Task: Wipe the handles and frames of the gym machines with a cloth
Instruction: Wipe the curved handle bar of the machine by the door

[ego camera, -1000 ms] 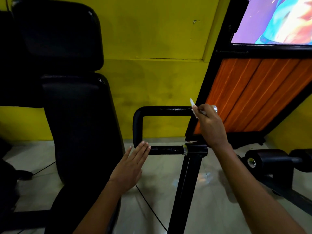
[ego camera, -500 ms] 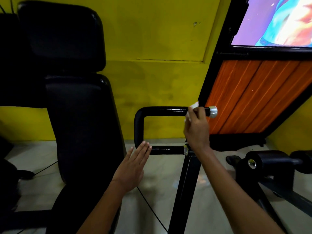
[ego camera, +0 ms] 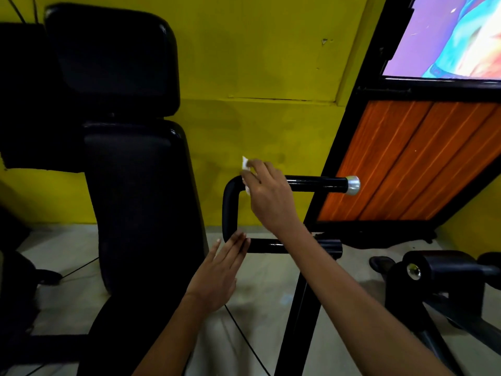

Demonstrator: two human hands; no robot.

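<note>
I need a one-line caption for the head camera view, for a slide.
Right hand wipes the black handle with a white cloth; open left hand is near the lower bar.

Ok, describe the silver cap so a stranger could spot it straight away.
Start at the orange wood-slat panel on the right, framed in black. In front of its lower left part, the black U-shaped tubular handle has an upper bar pointing right. The rounded silver metal cap closes that bar's free end, the only bright part on the handle.

Right hand [ego camera: 268,196] reaches far forward, arm stretched, wrist bent down, fingers curled and pinching. Left hand [ego camera: 222,270] sits nearer and to the left, palm flat, fingers [ego camera: 238,245] straight and pressed together, pointing up and away.
</note>
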